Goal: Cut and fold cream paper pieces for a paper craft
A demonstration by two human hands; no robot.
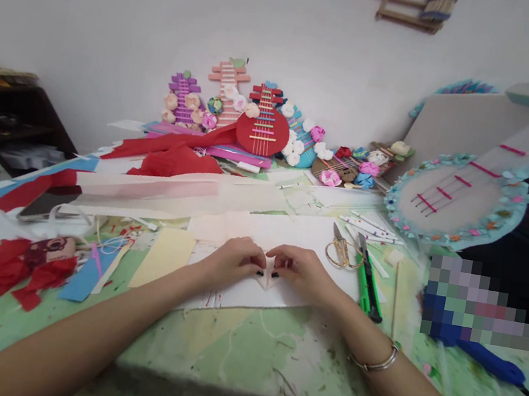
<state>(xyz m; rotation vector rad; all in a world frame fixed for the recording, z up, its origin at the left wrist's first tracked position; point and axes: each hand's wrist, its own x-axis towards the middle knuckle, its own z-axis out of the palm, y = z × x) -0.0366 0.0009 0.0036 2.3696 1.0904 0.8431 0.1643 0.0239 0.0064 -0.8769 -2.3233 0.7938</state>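
Note:
My left hand (pixel 233 262) and my right hand (pixel 302 270) meet at the middle of the table, fingers curled and pinched together on a small pale pink folded paper piece (pixel 267 281). The piece rests on a white sheet (pixel 248 293) that lies on the green table (pixel 239 349). A silver bangle (pixel 376 363) circles my right wrist. Most of the small paper is hidden under my fingertips.
Gold scissors (pixel 341 250), a green-handled cutter (pixel 366 284) and white sticks lie right of my hands. A blue glue gun (pixel 477 352) sits at far right. Red paper scraps (pixel 2 276), a phone (pixel 48 204) and cream strips lie left. Paper guitars (pixel 262 127) and flowers stand along the wall.

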